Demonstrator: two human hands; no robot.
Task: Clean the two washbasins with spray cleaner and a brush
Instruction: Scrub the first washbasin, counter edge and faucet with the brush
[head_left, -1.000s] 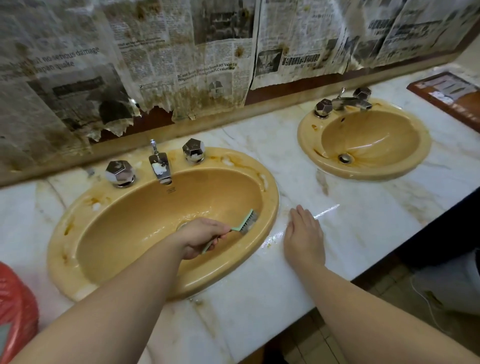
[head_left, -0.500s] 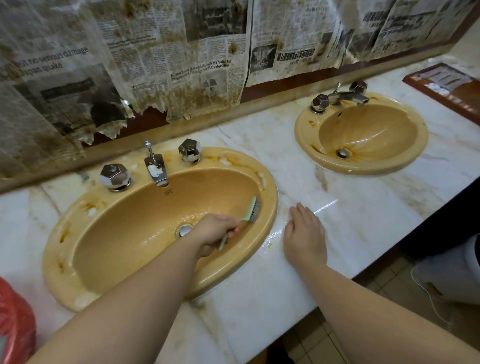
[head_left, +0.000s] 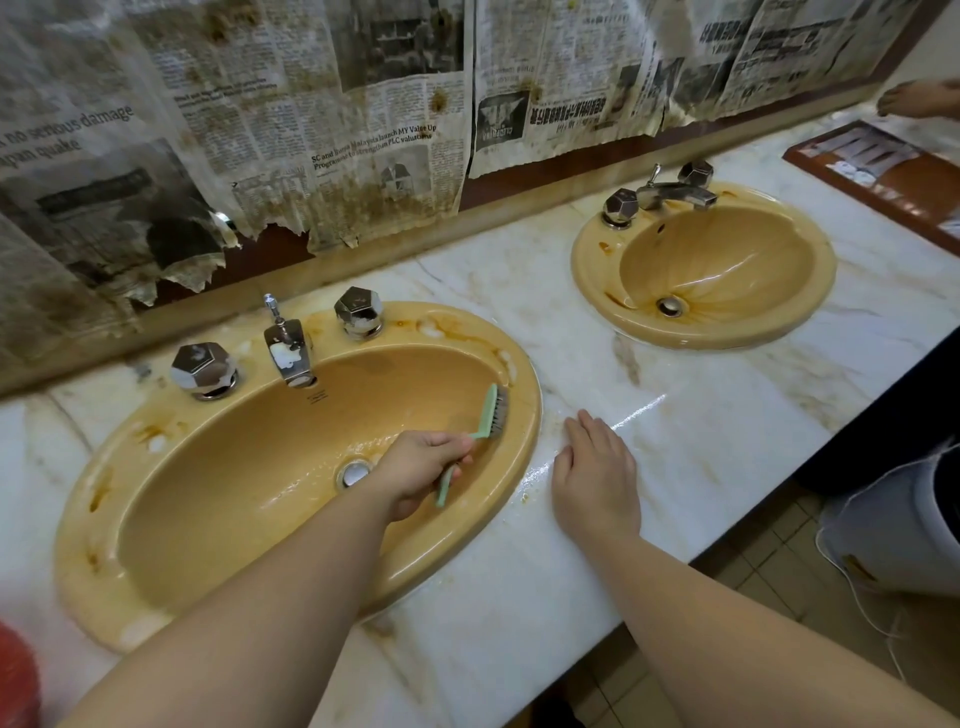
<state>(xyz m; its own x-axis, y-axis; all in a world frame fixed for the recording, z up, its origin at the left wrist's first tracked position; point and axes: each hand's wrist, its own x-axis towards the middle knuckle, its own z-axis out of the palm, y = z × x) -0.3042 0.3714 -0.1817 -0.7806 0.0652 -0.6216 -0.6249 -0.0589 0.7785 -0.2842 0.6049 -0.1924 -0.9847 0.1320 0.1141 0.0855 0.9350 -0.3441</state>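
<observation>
Inside the near washbasin (head_left: 156, 499), at its three o'clock wall, the left hand (head_left: 415, 470) grips a green brush (head_left: 488, 415), bristles against the wall, while the right hand (head_left: 595, 470) rests flat, fingers straight, on the marble bench (head_left: 701, 415) beside it.

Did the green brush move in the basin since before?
Yes. The brush has swept up the near basin's right wall, away from the drain, toward the back rim.

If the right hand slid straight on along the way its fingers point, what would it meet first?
Nothing close: the right hand lies flat on the marble counter, fingers pointing toward the wall. Bare counter lies ahead, between the two basins, probably until the ledge below the newspapers.
</observation>
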